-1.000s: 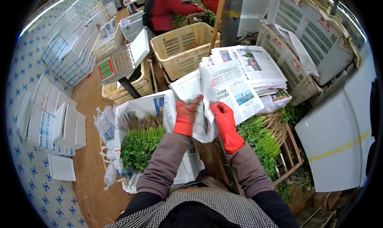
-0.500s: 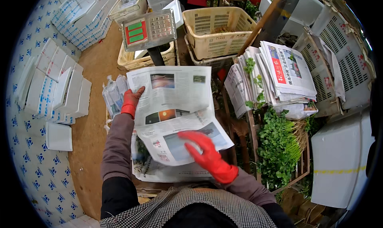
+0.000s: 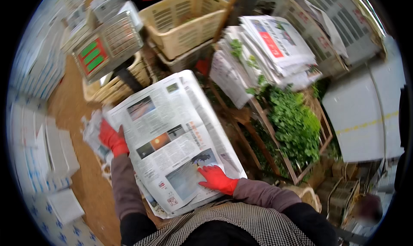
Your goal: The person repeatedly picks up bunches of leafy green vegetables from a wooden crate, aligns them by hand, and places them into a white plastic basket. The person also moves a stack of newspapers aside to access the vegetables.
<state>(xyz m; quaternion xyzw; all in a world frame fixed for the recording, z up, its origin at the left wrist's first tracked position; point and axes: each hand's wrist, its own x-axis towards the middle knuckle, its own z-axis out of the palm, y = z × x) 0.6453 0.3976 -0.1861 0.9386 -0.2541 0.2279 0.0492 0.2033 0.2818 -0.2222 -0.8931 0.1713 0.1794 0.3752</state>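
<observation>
Brown floor point(image 3: 79, 177) runs along our left, where white foam boxes point(image 3: 58, 153) stand in stacks. Before us, just in front of our checked apron point(image 3: 254, 222), an open newspaper sheet point(image 3: 148, 136) lies over more newspaper point(image 3: 216, 134). Our right hand point(image 3: 217, 179), red-gloved, rests on the sheet's lower part, fingers loosely extended, its grip slack with hold of nothing. Our left hand point(image 3: 113, 139), gloved likewise, is at the sheet's left edge, thumb toward the paper; whether its grip pinches the sheet we cannot tell (the hand is blurred). Just beside it lie plastic bags point(image 3: 91, 132). Beyond the sheet we see a scale display point(image 3: 107, 46) and a cream crate point(image 3: 165, 37). To our right, a newspaper stack point(image 3: 279, 46) leans near leafy greens point(image 3: 294, 127) within a wooden frame point(image 3: 275, 143), and farther right stands a white box point(image 3: 361, 104) with a yellow stripe.
</observation>
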